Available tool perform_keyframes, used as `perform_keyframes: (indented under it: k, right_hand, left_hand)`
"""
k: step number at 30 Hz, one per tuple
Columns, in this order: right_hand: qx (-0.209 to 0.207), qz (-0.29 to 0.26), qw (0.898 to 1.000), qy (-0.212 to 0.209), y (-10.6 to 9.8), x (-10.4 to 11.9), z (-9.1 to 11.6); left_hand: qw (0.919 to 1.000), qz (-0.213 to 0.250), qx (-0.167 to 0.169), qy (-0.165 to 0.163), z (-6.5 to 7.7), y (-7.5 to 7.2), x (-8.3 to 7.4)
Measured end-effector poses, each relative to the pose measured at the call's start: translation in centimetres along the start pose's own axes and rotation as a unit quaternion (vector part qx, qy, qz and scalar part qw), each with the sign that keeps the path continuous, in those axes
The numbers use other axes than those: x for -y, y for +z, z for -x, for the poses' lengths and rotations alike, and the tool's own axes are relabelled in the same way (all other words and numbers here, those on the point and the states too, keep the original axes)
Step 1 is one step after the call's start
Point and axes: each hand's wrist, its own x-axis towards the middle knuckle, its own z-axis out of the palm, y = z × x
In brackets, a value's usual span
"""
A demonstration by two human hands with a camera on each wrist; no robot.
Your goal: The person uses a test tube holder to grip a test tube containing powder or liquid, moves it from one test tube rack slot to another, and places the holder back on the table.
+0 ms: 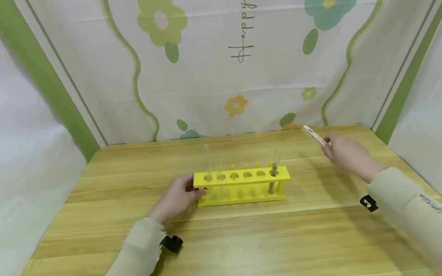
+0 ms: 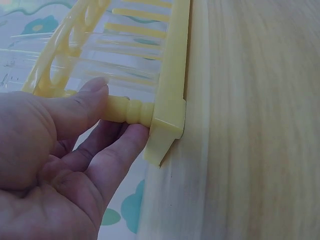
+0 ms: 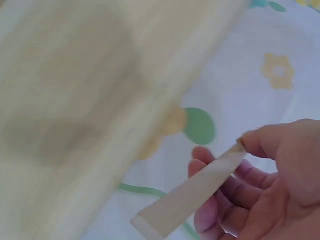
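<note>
A yellow test tube rack (image 1: 246, 200) stands on the table with a row of round holes along its top. My left hand (image 1: 176, 197) grips its left end; in the left wrist view the thumb and fingers (image 2: 117, 155) pinch the end post (image 2: 125, 109) near the base. Two clear test tubes (image 1: 207, 158) occupy the leftmost holes. At the right end, another test tube (image 1: 274, 168) leans to the right and looks grey lower down. Off to the rack's right, my right hand (image 1: 349, 153) holds a wooden test tube clamp (image 1: 314, 135) raised over the table, its free end pointing away.
The wood-grain table (image 1: 236, 257) reaches back to a white flowered curtain (image 1: 212, 74). More white cloth hangs along the left (image 1: 3, 138) and right sides. Dark wrist mounts (image 1: 171, 244) sit on both sleeves.
</note>
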Motion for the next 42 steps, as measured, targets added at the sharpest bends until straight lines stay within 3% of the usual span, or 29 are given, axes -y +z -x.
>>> perform_keyframes:
  k: [10,21,31,42]
  right_hand:
    - [-0.123,-0.005,0.990,-0.076,-2.9,3.1,1.2]
    - [-0.228,0.012,0.956,-0.186,-3.5,6.8,3.1]
    - [-0.251,0.029,0.936,-0.246,-3.0,8.3,4.1]
    - [-0.248,0.050,0.933,-0.257,-2.4,8.5,4.3]
  left_hand:
    - [1.0000,-0.003,0.005,0.007,0.1,-0.1,-0.1]
    - [1.0000,0.001,0.005,0.008,0.1,0.0,-0.1]
    - [0.9999,-0.006,0.002,0.011,0.2,0.0,-0.2]
    - [0.9999,-0.012,0.001,0.008,0.2,0.0,-0.3]
